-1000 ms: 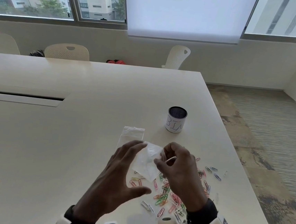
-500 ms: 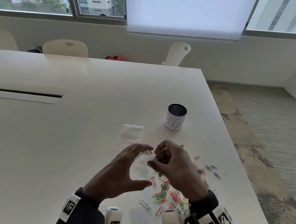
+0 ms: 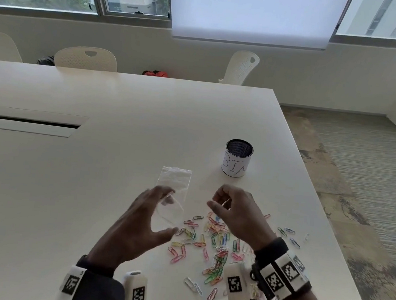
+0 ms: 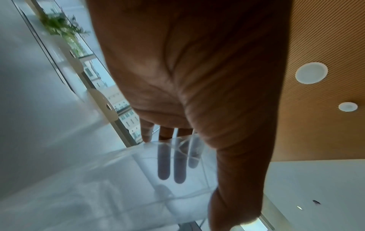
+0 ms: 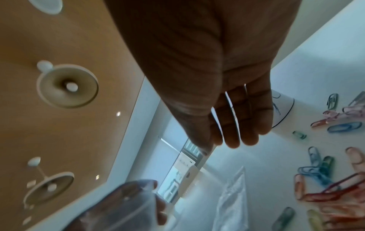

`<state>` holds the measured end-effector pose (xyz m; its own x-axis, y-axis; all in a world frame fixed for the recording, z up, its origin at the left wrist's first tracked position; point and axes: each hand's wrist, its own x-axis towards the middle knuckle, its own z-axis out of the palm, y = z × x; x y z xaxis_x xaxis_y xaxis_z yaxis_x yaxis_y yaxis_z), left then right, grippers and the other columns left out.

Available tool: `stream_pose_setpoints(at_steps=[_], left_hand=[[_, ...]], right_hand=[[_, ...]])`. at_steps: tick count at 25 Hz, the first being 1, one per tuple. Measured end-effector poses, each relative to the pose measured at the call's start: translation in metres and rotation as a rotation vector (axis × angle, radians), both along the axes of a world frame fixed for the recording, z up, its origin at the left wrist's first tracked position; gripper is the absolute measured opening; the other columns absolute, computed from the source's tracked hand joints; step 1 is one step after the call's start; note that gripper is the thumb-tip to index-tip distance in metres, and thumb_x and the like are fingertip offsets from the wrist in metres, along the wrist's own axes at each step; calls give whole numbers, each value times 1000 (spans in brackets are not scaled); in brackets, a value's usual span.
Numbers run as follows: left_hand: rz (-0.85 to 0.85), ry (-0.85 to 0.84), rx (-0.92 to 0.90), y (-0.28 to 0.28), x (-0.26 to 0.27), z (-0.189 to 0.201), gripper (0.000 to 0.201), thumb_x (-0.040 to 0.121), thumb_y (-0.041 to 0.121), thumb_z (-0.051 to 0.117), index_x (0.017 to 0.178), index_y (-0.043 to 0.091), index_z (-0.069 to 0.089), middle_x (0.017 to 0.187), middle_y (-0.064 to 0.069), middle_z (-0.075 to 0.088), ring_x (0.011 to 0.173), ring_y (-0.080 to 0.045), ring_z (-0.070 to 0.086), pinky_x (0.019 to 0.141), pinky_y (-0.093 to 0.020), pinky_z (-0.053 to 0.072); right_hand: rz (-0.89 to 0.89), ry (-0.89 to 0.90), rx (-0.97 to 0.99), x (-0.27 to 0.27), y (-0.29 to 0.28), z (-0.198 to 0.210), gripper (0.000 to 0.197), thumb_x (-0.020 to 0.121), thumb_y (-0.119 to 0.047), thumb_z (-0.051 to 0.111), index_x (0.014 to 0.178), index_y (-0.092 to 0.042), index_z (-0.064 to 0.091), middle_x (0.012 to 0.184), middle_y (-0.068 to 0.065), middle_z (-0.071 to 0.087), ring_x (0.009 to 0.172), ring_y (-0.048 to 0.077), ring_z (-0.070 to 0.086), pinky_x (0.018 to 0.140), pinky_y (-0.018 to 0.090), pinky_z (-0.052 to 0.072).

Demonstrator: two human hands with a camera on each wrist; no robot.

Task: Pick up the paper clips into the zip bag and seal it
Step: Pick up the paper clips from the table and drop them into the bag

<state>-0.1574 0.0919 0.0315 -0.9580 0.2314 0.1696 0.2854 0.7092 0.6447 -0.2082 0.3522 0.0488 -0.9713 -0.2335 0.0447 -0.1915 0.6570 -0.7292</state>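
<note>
My left hand (image 3: 169,210) holds a small clear zip bag (image 3: 172,220) just above the table, thumb on the near side and fingers behind it; the fingers (image 4: 164,164) show through the plastic. My right hand (image 3: 218,201) hovers a short way right of the bag, fingers curled around a thin pale thing that looks like a paper clip. Several coloured paper clips (image 3: 217,243) lie scattered on the white table (image 3: 91,188) under and in front of the right hand, also in the right wrist view as paper clips (image 5: 335,195).
A second clear zip bag (image 3: 176,179) lies flat on the table behind my left hand. A mesh cup labelled BIN (image 3: 237,161) stands behind the right hand. The table's right edge (image 3: 318,222) runs close to the clips. White chairs stand along the far side.
The hands, close together at the bag's mouth before, have moved apart: the left with the bag to the left, the right away to the right.
</note>
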Motion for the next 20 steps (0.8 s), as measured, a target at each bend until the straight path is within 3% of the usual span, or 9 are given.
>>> stream_pose_setpoints(at_steps=[2,4,6,9,12,14,18,20], left_hand=[[50,1,-23,-15,0,-1,73,78,43,87,135,47,43,123,27,59,125,2,56,100,-19,42],[87,-11,-38,-23,1,-3,72,78,42,87,135,46,44,122,27,59,124,-1,57,101,-24,44],[110,-27,-52,-26,2,-7,71,78,42,87,135,46,44,123,27,59,125,0,56,100,-25,45],[114,-52,-56,-26,5,-12,72,80,42,86,136,46,43,124,28,58,125,4,55,99,-20,43],[113,-70,-55,-22,9,-17,72,81,42,86,137,46,42,125,30,56,125,6,54,98,-16,41],[124,-88,-48,-19,12,-21,72,81,42,85,138,46,41,124,32,56,125,8,53,97,-15,40],[116,-101,-38,-13,13,-24,72,82,42,85,138,47,41,124,32,55,125,11,51,96,-11,38],[115,-108,-31,-10,12,-25,71,82,42,84,137,48,40,124,32,55,125,13,50,94,-8,38]], right_hand=[[164,6,160,-9,-5,-12,18,96,-31,72,110,-18,70,106,-3,74,91,9,69,88,33,62],[342,-14,276,-13,-14,-23,37,96,-36,71,128,-18,65,130,1,68,112,12,65,102,27,54],[468,-34,321,-15,-25,-32,54,91,-45,74,138,-23,60,143,-1,59,125,14,58,106,27,47],[589,1,434,-16,-35,-46,60,83,-53,79,136,-32,60,140,-5,56,124,13,51,104,32,46],[602,61,421,-15,-33,-55,31,90,-44,76,117,-31,68,125,-6,60,111,12,53,90,28,48],[592,49,387,-16,-28,-55,18,96,-34,72,113,-26,70,121,-5,62,108,12,57,89,29,54],[617,39,495,-13,-19,-47,53,91,-48,73,139,-33,59,140,-5,56,122,14,55,100,32,54],[640,51,556,-7,-19,-46,54,91,-45,72,142,-34,57,145,-5,53,126,15,52,102,33,53]])
